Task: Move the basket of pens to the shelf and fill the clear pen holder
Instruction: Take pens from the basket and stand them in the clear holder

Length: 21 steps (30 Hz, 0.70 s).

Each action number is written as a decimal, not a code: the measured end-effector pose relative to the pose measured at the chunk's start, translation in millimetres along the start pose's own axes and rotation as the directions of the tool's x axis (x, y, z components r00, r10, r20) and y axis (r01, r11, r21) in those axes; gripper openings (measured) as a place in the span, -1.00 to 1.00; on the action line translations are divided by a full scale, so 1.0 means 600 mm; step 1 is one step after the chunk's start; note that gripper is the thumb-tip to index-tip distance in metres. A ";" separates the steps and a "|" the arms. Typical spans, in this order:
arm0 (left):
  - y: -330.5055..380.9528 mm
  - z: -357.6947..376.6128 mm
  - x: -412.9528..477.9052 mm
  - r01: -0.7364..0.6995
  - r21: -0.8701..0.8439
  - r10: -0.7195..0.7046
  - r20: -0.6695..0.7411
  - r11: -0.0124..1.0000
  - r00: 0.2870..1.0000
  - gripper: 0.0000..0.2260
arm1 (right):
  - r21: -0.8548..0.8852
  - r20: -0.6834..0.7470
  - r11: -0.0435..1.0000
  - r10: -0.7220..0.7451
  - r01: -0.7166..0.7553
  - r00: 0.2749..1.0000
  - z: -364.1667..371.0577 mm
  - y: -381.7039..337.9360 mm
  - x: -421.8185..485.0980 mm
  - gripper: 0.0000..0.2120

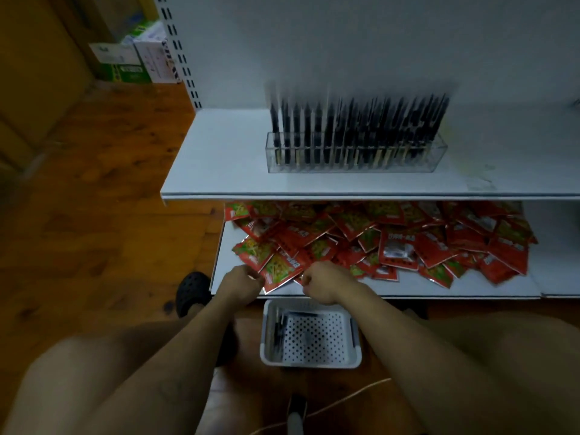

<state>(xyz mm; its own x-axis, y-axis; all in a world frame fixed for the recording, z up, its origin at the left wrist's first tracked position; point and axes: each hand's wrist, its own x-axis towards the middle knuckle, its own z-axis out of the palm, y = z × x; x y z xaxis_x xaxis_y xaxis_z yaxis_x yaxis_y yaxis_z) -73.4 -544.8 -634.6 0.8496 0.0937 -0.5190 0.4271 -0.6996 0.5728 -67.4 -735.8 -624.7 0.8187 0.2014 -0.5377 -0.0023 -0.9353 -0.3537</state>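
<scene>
A white perforated basket (351, 359) sits on the wooden floor between my knees, with a few dark pens (276, 334) lying along its left side. On the upper white shelf (219, 171) stands the clear pen holder (354, 160), packed with several upright black pens. My left hand (240, 285) and my right hand (323, 282) hover above the basket's far end, at the front edge of the lower shelf. Both hands have curled fingers, and I cannot make out anything held in them.
A heap of several red snack packets (392, 243) covers the lower shelf (470, 287). Cardboard boxes (131, 58) stand on the floor at the far left beside the slotted upright. A black shoe (191, 290) rests left of the shelf, and a thin cord (345, 400) runs across the floor.
</scene>
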 end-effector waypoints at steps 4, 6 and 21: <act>-0.059 0.043 0.036 0.195 -0.062 -0.190 0.077 0.979 0.979 -0.86 | 0.143 0.144 0.984 0.083 -0.103 0.986 0.098 0.029 0.046 -0.78; -0.060 0.066 0.049 0.228 -0.122 -0.216 0.106 0.966 0.971 -0.86 | 0.225 0.226 0.963 0.096 -0.148 0.969 0.159 0.030 0.065 -0.80; -0.211 0.135 0.106 0.593 -0.613 -0.636 0.184 0.521 0.749 -0.92 | 0.201 0.572 0.958 0.053 -0.203 0.818 0.402 0.018 0.183 -0.59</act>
<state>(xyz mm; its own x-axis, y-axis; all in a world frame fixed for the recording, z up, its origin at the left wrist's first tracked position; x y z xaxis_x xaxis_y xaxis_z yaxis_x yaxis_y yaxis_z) -98.6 -507.7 -791.3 0.3081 0.3845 -0.8702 0.9165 0.1252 0.3798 -116.0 -653.5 -872.4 0.3415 0.2814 -0.8968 -0.2834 -0.8789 -0.3837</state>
